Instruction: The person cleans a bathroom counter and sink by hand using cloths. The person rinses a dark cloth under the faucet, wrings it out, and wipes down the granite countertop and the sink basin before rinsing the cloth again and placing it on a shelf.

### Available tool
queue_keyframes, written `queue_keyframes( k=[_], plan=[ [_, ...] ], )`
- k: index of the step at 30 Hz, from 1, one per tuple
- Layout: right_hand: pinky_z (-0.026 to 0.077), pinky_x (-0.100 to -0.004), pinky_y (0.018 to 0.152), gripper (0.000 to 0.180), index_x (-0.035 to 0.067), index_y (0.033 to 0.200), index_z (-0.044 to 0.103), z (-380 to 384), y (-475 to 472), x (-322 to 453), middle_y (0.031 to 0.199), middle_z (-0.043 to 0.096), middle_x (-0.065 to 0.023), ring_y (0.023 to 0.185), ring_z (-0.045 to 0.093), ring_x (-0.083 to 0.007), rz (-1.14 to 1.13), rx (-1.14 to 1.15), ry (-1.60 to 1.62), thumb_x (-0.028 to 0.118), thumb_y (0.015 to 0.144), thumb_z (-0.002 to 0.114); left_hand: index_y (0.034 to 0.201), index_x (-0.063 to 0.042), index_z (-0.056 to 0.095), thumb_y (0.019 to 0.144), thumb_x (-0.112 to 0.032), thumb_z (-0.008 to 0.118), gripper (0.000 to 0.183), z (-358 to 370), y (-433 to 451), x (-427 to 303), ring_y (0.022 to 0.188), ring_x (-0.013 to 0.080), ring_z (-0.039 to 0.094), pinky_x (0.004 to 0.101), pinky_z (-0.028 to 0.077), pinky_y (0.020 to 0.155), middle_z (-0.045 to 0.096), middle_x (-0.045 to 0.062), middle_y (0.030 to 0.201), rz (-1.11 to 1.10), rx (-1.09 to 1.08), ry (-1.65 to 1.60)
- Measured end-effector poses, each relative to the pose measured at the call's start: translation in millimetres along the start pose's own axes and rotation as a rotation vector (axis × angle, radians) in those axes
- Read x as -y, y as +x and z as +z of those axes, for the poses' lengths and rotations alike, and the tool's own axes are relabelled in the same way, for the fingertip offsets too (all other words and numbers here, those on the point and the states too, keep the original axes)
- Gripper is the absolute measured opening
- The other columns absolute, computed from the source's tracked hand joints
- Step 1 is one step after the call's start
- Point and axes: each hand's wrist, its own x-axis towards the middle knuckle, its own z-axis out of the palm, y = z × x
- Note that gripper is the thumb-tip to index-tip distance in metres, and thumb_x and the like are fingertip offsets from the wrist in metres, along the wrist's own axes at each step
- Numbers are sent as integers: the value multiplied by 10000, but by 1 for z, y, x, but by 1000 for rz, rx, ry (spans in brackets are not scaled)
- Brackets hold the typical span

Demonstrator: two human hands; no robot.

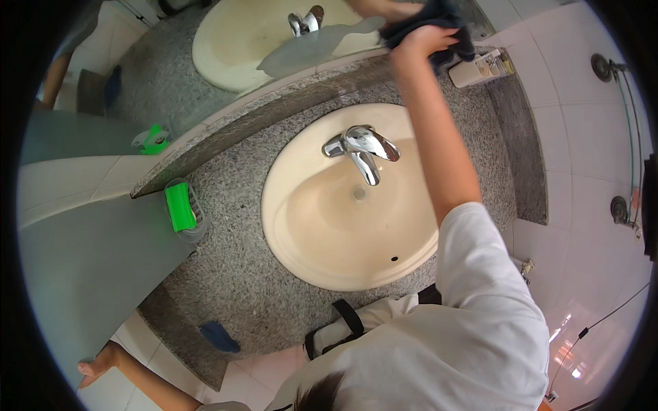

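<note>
My right hand point(424, 41) grips a dark cloth point(439, 15) against the wall mirror point(169, 61), near its right end. The mirror reflects the basin, the tap and part of my hand. An irregular grey patch crosses the reflected basin. Below my right arm lies a cream oval washbasin point(329, 221) with a chrome mixer tap point(360, 146); the arm covers part of its right side. At the lower left, my left hand point(97, 363) holds the edge of a grey panel point(92, 267), its fingers partly hidden.
A speckled granite counter point(231, 267) surrounds the basin. On its left stands a clear plastic dish point(198, 234) holding a bright green item point(180, 207). A folded blue cloth point(220, 336) lies at the front left edge. A cream holder point(480, 68) stands at the back right, beside the tiled wall point(555, 128).
</note>
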Motion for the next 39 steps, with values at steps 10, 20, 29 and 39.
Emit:
queue_keyframes(
  k=[10, 20, 29, 39],
  plan=[
    [200, -406, 1130, 607, -74, 1443, 138, 31, -350, -25, 1487, 180, -293, 1376, 250, -348, 316, 307, -62, 274, 1009, 382, 1370, 78, 223, 779, -323, 588, 801, 21, 0, -11, 1026, 291, 504, 437, 480, 840, 416, 243, 1233, 182, 114, -88],
    [487, -346, 845, 393, -59, 1058, 622, -103, -262, 3, 1016, 646, -177, 924, 631, -271, -42, 1175, -255, 258, 826, 625, 1467, 60, 10, 854, -336, 552, 909, 32, -1, -39, 1234, 330, 375, 457, 379, 1021, 245, 248, 1417, 268, 203, 42],
    [547, -346, 673, 647, 49, 1096, 597, -173, -118, -8, 1047, 588, -102, 901, 617, -273, -935, 1088, -1619, 449, 635, 811, 1485, 48, -46, 891, -359, 541, 929, 43, -4, -51, 1360, 345, 229, 458, 244, 1121, 74, 256, 1508, 264, 138, 135],
    [532, -401, 696, 369, 77, 1111, 650, -255, -79, 15, 900, 665, -120, 843, 654, -284, -790, 1098, -1612, 166, 754, 677, 1455, 95, -90, 880, -391, 533, 977, 37, -1, -56, 1443, 390, -34, 480, 5, 1172, -106, 287, 1532, 261, 189, 240]
  ],
)
